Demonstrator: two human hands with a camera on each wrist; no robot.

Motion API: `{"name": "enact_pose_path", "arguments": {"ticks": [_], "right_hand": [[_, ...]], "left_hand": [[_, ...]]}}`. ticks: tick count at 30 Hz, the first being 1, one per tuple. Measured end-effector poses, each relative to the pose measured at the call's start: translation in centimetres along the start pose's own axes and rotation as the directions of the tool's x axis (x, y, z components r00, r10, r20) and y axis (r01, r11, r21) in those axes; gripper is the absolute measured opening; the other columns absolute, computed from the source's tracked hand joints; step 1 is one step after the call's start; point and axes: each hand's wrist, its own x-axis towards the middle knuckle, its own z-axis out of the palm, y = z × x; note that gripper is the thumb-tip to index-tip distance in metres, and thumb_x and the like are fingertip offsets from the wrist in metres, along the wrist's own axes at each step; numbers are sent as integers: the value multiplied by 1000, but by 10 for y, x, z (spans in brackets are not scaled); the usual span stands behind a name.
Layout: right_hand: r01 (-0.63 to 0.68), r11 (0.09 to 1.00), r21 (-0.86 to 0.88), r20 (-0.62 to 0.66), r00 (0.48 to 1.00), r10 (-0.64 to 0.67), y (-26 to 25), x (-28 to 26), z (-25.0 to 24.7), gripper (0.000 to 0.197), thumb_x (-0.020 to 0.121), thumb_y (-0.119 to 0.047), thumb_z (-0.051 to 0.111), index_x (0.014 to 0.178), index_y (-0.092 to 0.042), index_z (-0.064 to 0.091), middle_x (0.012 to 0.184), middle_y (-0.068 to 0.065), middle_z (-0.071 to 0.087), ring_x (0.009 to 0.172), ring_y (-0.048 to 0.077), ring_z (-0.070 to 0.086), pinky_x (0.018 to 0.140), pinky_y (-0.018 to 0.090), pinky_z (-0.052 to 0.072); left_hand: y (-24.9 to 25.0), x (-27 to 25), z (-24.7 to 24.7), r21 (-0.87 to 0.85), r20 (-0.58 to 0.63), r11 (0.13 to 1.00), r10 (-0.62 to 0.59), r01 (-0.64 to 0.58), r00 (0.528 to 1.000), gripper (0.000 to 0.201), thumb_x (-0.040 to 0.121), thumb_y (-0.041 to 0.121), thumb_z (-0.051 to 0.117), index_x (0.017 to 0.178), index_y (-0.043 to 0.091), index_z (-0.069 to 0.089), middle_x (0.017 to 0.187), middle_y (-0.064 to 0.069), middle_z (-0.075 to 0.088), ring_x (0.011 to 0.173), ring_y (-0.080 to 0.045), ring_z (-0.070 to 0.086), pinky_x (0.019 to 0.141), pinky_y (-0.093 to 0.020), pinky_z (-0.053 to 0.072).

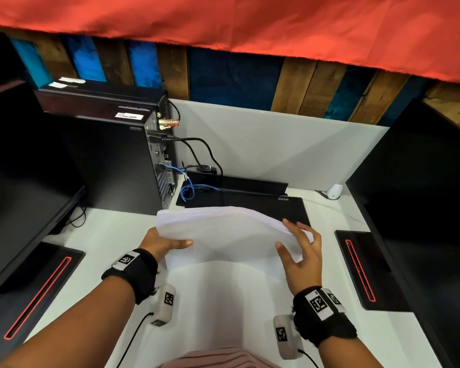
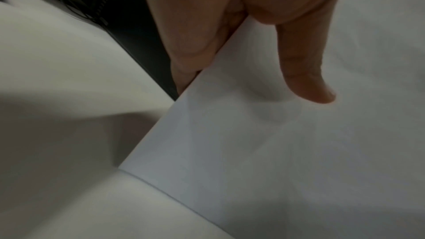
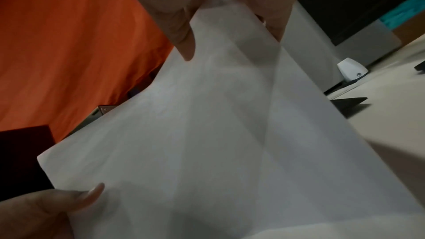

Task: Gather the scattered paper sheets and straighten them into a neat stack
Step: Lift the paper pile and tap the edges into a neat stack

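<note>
Paper stack (image 1: 223, 235) pinched at its sides by left hand (image 1: 160, 244) and right hand (image 1: 302, 254); fingers beneath hidden, lower edge meeting bench (image 1: 210, 309) blurred.

The white paper stack (image 1: 223, 235) stands on the white desk (image 1: 223, 301), between 2 hands. The black flat laptop (image 1: 263, 205) lies behind it.

Right hand (image 3: 232, 6) pinches the paper sheets (image 3: 207, 134); left hand (image 3: 46, 210) grips their corner.
</note>
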Motion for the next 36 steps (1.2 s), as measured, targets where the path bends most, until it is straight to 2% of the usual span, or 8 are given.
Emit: {"name": "enact_pose_path", "arguments": {"ticks": [3, 6, 8, 12, 15, 19, 32, 36], "right_hand": [[-41, 999, 4, -5, 999, 41, -1, 1, 0, 60, 83, -10, 67, 130, -41, 48, 132, -3, 40, 108, -22, 35, 104, 25, 40], [-52, 997, 58, -34, 998, 54, -1, -1, 4, 80, 80, -3, 69, 142, -36, 31, 126, -28, 41, 110, -28, 37, 92, -4, 32], [-196, 959, 205, -85, 972, 217, 4, 2, 2, 91, 77, 2, 70, 142, -39, 24, 116, -31, 46, 104, -16, 52, 90, 3, 41], [-475, 829, 295, 52, 875, 482, 22, 15, 0, 49, 72, 8, 73, 113, -15, 59, 107, 14, 68, 97, 30, 65, 89, 38, 53], [-524, 796, 303, 109, 849, 518, 21, 22, -3, 27, 73, 3, 75, 98, 0, 67, 85, 12, 70, 77, 27, 67, 63, 25, 57], [-469, 801, 372, 108, 879, 465, 17, 31, -11, 29, 70, 5, 76, 97, -5, 70, 77, -1, 74, 62, 10, 70, 53, 13, 54], [-365, 841, 400, 133, 931, 341, -1, 35, -20, 33, 62, 9, 79, 83, -14, 67, 84, 8, 69, 78, 21, 63, 73, 28, 50], [-288, 938, 193, 142, 954, 263, -5, 37, -22, 41, 60, 3, 83, 89, -21, 67, 93, 1, 70, 84, 14, 64, 75, 15, 48]], "left_hand": [[-1, 1, 1, 10, 6, 1000, 8, -8, 1000, 74, 28, 15, 91, 99, 14, 70, 109, -14, 71, 104, -29, 66, 99, -48, 48], [0, 1, 2, -5, 7, 1000, 4, -3, 1000, 58, 41, 5, 90, 94, 16, 71, 106, -15, 71, 106, -32, 65, 98, -47, 49], [0, 3, 1, 4, 12, 1000, 1, -1, 1000, 53, 50, -6, 86, 98, 12, 71, 105, -16, 71, 106, -33, 65, 97, -47, 49], [-4, 4, -3, 41, 22, 999, 12, -13, 1000, 66, 47, -1, 87, 110, 4, 67, 111, -18, 70, 106, -31, 66, 99, -48, 48], [-1, 4, -2, 31, 36, 999, 38, -40, 999, 75, 39, 12, 90, 110, 4, 67, 110, -16, 72, 106, -30, 67, 98, -44, 50], [11, 5, -5, 43, 51, 995, 87, -89, 995, 64, 50, 5, 88, 111, 3, 67, 110, -15, 72, 105, -27, 67, 95, -38, 50], [17, 8, -7, 30, -9, 995, 91, -91, 996, 42, 58, -9, 81, 94, 11, 73, 88, -3, 77, 94, -28, 69, 93, -40, 51], [12, 8, -6, 47, -19, 997, 65, -64, 998, 45, 59, -10, 80, 100, 6, 71, 95, -11, 74, 98, -31, 67, 89, -37, 51]]}}
